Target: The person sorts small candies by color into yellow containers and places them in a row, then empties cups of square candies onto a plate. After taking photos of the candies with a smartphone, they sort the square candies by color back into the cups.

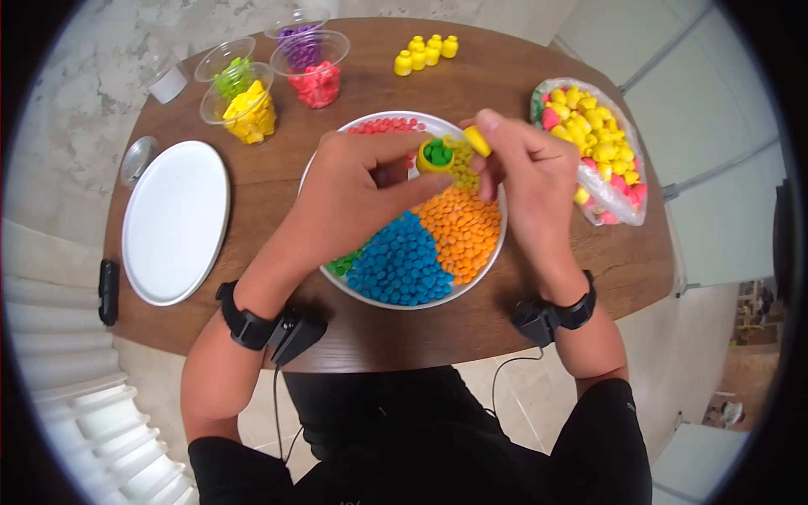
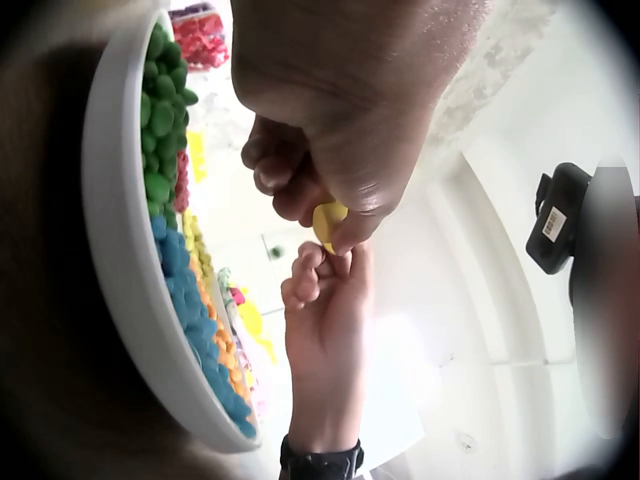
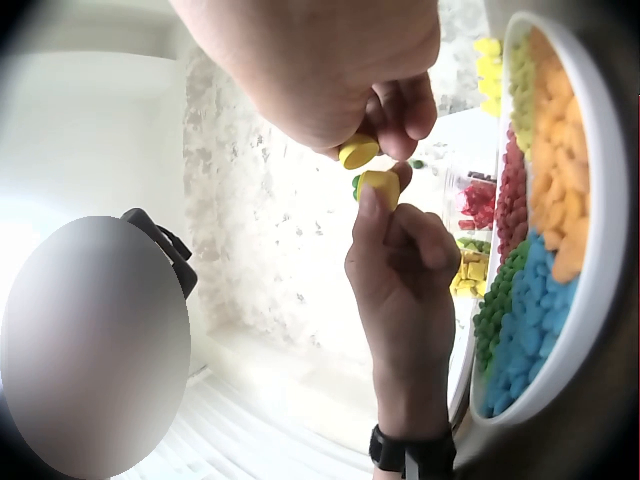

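My left hand (image 1: 362,189) holds a small yellow bottle (image 1: 435,167) upright between thumb and finger; green candies (image 1: 437,152) fill it to its open mouth. Close on its right, my right hand (image 1: 530,164) pinches a tilted yellow cap (image 1: 477,140), whose round end shows in the right wrist view. Cap and bottle are apart. A small green piece (image 3: 417,163) appears clear of the fingers in that view. Below both hands lies a white plate (image 1: 439,126) with blue (image 1: 400,261), orange (image 1: 459,227), green, yellow-green and red candies grouped by colour.
An empty white plate (image 1: 177,223) lies at left, beside a small clear dish (image 1: 139,160). Clear cups with yellow (image 1: 251,114), green, red (image 1: 316,84) and purple pieces stand at back left. Several yellow bottles (image 1: 425,55) stand at the back; a bag of yellow and pink pieces (image 1: 589,143) lies right.
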Motion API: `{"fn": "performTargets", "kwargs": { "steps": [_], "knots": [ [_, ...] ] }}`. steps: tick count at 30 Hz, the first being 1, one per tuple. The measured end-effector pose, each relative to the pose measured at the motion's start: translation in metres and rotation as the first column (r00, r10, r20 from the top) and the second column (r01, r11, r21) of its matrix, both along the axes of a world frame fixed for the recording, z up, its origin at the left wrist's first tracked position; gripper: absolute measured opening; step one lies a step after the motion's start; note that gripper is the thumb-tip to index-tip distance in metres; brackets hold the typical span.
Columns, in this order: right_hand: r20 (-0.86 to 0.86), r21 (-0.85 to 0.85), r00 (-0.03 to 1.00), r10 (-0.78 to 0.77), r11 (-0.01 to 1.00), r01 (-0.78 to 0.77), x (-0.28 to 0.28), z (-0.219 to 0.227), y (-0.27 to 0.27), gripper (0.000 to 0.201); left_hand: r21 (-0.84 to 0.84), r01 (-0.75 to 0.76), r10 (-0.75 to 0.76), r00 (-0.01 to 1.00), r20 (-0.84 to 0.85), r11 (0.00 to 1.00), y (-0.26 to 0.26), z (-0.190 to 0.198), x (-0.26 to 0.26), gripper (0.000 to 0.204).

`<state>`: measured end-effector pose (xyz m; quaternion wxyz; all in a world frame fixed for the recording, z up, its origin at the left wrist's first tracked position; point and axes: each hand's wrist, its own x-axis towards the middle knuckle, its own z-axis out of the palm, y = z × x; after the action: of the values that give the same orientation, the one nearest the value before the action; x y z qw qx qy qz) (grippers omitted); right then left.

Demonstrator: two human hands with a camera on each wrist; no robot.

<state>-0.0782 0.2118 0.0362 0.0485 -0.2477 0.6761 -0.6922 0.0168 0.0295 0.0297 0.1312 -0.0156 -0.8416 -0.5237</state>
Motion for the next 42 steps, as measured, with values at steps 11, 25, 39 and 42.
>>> {"fn": "performTargets", "kwargs": {
  "steps": [11, 25, 39, 42],
  "knots": [
    [-0.118, 0.085, 0.993, 0.03, 0.996, -0.02, -0.018, -0.021, 0.004, 0.031, -0.007, -0.166, 0.163, 0.96, 0.226, 0.986, -0.047, 0.011, 0.054, 0.035],
    [-0.167, 0.234, 0.979, 0.115, 0.97, -0.074, -0.028, -0.037, 0.002, 0.028, -0.664, 0.013, 0.153, 0.969, 0.192, 0.748, -0.063, 0.018, 0.07, 0.031],
    [-0.382, 0.49, 0.903, 0.198, 0.871, 0.017, -0.033, -0.035, 0.003, 0.023, -0.893, 0.175, -0.007, 0.982, 0.189, 0.414, -0.058, 0.034, 0.054, 0.027],
    [-0.456, 0.514, 0.865, 0.209, 0.855, 0.064, -0.034, -0.037, 0.002, 0.02, -0.895, 0.242, 0.039, 0.96, 0.276, 0.374, -0.053, 0.041, 0.051, 0.028]
  ]
}}
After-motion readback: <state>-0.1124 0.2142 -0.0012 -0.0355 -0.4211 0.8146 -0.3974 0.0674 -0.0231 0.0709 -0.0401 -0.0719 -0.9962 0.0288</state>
